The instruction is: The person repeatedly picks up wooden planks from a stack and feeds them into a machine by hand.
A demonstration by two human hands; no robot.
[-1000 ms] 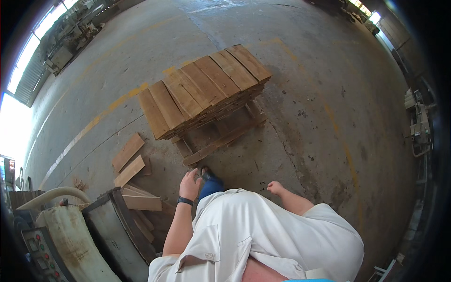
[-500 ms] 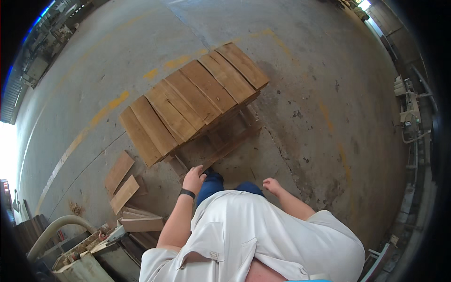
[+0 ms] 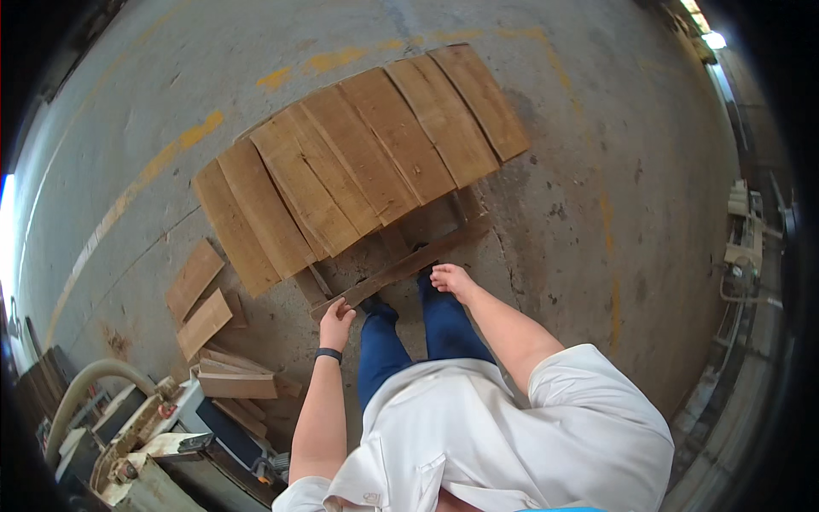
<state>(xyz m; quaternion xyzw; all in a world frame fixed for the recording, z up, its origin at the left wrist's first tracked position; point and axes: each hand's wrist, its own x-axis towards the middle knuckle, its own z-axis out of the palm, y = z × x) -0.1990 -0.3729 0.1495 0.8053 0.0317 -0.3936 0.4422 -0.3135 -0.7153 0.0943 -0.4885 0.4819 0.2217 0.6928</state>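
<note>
A row of several brown wooden boards (image 3: 354, 154) lies side by side on top of a stack in front of me. Below its near edge a wooden base shows, with a long plank (image 3: 418, 266) along the front. My left hand (image 3: 338, 318), with a dark band on the wrist, is by the left end of that plank. Its fingers are stretched and hold nothing; whether they touch the wood I cannot tell. Over my legs, near the plank's middle, is my right hand (image 3: 453, 280), its fingers loosely bent, slightly apart and without anything in them.
Loose board pieces (image 3: 205, 324) lie on the floor to the left, with more short boards (image 3: 237, 384) nearer me. A machine with a thick beige hose (image 3: 94, 380) stands at the lower left. Yellow lines (image 3: 200, 130) mark the concrete floor. Equipment (image 3: 744, 247) lines the right side.
The board stack now appears nearer and larger. My right hand has swung forward and left from beside my hip to the base; my left hand has shifted slightly left.
</note>
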